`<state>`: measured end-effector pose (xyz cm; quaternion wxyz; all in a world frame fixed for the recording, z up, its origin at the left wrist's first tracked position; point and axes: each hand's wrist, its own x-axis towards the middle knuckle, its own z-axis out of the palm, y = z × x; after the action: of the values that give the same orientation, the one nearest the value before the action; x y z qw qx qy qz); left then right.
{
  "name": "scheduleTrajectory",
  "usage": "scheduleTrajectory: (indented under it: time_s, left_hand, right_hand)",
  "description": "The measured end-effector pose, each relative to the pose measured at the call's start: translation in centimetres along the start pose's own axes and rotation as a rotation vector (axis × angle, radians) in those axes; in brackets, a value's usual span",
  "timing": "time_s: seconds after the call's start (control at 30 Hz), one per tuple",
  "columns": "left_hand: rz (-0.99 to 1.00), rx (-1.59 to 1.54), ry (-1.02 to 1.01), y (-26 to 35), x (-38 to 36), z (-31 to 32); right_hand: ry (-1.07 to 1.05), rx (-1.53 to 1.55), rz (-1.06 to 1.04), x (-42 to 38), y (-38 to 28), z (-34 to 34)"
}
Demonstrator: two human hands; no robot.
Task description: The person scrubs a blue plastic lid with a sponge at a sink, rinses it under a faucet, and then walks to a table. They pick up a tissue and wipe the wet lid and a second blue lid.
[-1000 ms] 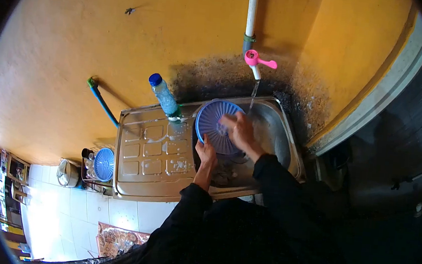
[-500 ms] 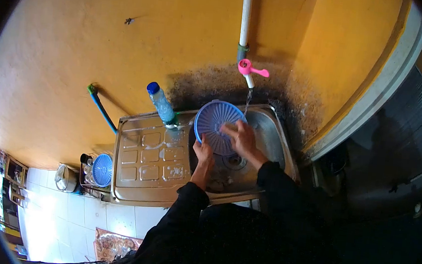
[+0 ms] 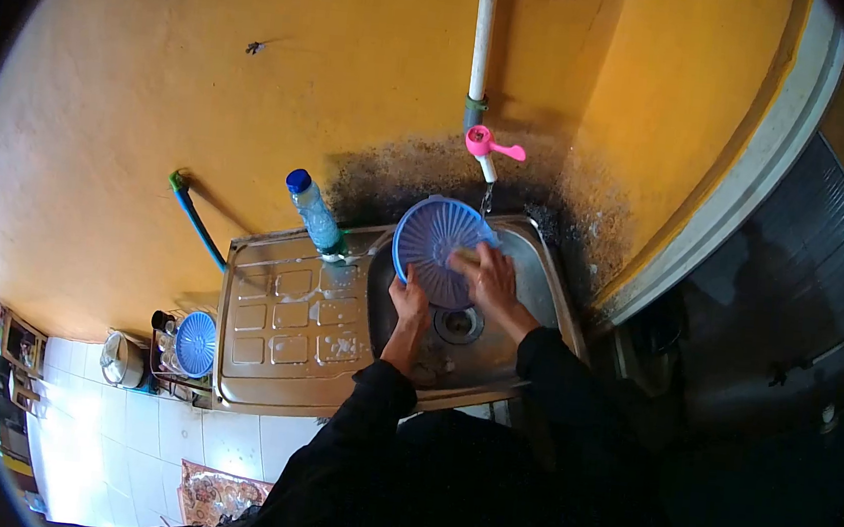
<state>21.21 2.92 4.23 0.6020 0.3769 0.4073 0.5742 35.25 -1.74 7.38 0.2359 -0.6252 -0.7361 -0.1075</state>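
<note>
A round blue lid (image 3: 432,232) with ribs fanning from its middle is tilted over the steel sink (image 3: 547,275). My left hand (image 3: 410,302) grips its lower left edge, thumb on the face. Pressed against the right part of the lid, my right hand (image 3: 493,282) has its fingers curled round a small yellowish sponge (image 3: 464,257), mostly hidden by the fingers. Water runs from the tap (image 3: 488,165) with a pink handle, just behind the lid's right edge. Below the lid the drain (image 3: 459,323) shows.
A clear bottle (image 3: 315,213) with a blue cap stands on the wet, foam-spotted drainboard (image 3: 252,349). At the left, a rack (image 3: 164,361) holds cups and another blue ribbed piece (image 3: 196,344), near a metal pot (image 3: 123,359). A blue hose (image 3: 200,224) leans at the wall.
My right hand has shifted slightly on the lid, and the yellowish sponge shows more clearly. More of the drain is visible. The whole view has moved a little; the water still runs.
</note>
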Motion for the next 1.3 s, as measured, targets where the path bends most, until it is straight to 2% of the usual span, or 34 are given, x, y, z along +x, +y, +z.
scheduleTrajectory:
  time_s: [0.07, 0.13, 0.2, 0.27, 0.33, 0.37, 0.43, 0.47, 0.53, 0.57, 0.6, 0.67, 0.73, 0.8, 0.83, 0.93, 0.97, 1.07, 1.1, 1.17, 1.23, 1.3]
  left_hand:
    - [0.029, 0.009, 0.009, -0.5, -0.1, 0.1]
    - [0.06, 0.014, 0.013, -0.4, -0.2, 0.3]
    - [-0.005, -0.002, 0.007, -0.2, -0.1, 0.1]
    - [0.021, 0.064, 0.002, -0.8, -0.2, -0.9]
    - [0.051, 0.129, -0.002, -1.1, 0.0, -1.4]
    - [-0.002, 0.021, 0.038, -1.2, 0.2, -1.3]
    - [-0.069, -0.084, 0.081, -1.2, 0.0, -1.3]
    - [-0.137, -0.06, 0.093, -1.0, 0.4, -1.4]
    - [-0.208, -0.029, 0.103, -1.5, 0.6, -1.8]
    - [-0.214, -0.182, 0.099, -2.0, 0.9, -1.8]
    - [-0.221, -0.336, 0.095, -2.6, 1.2, -1.8]
    - [-0.187, -0.309, 0.094, -3.8, 1.6, -2.1]
    - [-0.189, -0.302, 0.068, -3.1, 0.9, -1.5]
    - [-0.183, -0.322, 0.049, -3.0, 0.6, -0.9]
    - [-0.176, -0.342, 0.033, -3.1, 0.5, -0.8]
    - [-0.156, -0.279, -0.034, -3.3, 0.5, -1.0]
    - [-0.147, -0.28, -0.035, -3.2, 0.7, -0.9]
    - [-0.141, -0.308, 0.069, -3.5, 0.3, -0.8]
    - [-0.121, -0.258, 0.057, -3.8, 0.2, -0.9]
    - [-0.1, -0.206, 0.052, -4.3, -0.2, -1.5]
    - [-0.13, -0.256, 0.047, -3.8, 0.0, -1.0]
    - [-0.151, -0.277, 0.05, -4.1, -0.5, -1.1]
  right_hand:
    - [-0.108, 0.043, 0.259, 1.3, 1.0, -0.6]
    - [-0.037, 0.035, 0.186, 0.8, 0.5, -0.2]
    - [0.172, 0.0, -0.074, 0.3, -0.7, 0.3]
    - [0.147, 0.047, -0.072, 1.2, 0.9, -1.0]
    - [-0.017, 0.153, 0.302, 1.9, 2.8, -1.9]
    - [-0.016, 0.155, 0.298, 2.5, 3.4, -2.1]
    - [0.255, 0.336, 0.289, 2.9, 4.0, -2.4]
    - [0.251, 0.337, 0.29, 3.3, 4.3, -2.5]
    - [0.195, 0.581, 0.358, 3.7, 3.9, -3.9]
    - [0.104, 0.686, 0.442, 3.9, 3.5, -4.7]
    - [0.106, 0.685, 0.445, 3.7, 3.4, -4.3]
    - [0.214, 0.318, 0.215, 3.0, 2.9, -3.4]
    - [0.25, 0.314, 0.177, 2.9, 1.5, -3.4]
    - [0.122, 0.218, 0.18, 2.9, 0.1, -3.6]
    - [0.222, 0.203, 0.167, 2.8, -0.4, -2.7]
    - [0.151, 0.177, 0.14, 2.2, -1.5, -2.4]
    - [0.087, 0.284, 0.018, 1.9, -1.4, -0.8]
    - [0.056, 0.33, -0.088, 1.1, -0.6, -0.4]
    - [0.129, 0.267, -0.002, 1.5, -0.5, -2.1]
    - [0.119, 0.273, -0.012, 1.1, 0.3, 0.1]
    - [0.074, 0.355, 0.018, 1.0, -1.4, -1.2]
    - [0.131, 0.392, 0.041, 1.1, 0.0, 0.9]
